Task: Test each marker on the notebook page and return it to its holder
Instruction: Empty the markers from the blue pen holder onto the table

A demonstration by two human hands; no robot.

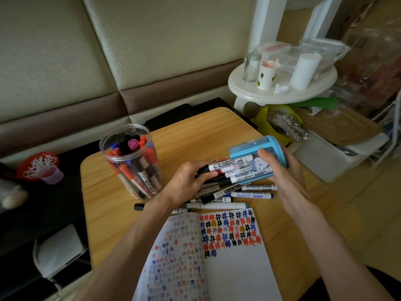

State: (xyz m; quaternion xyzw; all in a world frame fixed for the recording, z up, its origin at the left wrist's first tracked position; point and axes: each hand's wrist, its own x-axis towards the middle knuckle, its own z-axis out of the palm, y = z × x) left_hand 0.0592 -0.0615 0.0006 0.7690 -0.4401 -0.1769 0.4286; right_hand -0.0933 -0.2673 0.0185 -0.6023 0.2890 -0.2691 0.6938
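Mid-frame, the right hand point(280, 170) grips the tipped blue holder point(249, 149); the left hand point(187, 180), just leftward, clasps its markers point(230, 168) lying left-to-right.

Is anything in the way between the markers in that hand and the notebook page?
Yes, a little. The left hand grips a bunch of markers sticking out of the blue holder, and loose markers lie on the table between them and the notebook. They lie flat, so the hand can probably lift over them.
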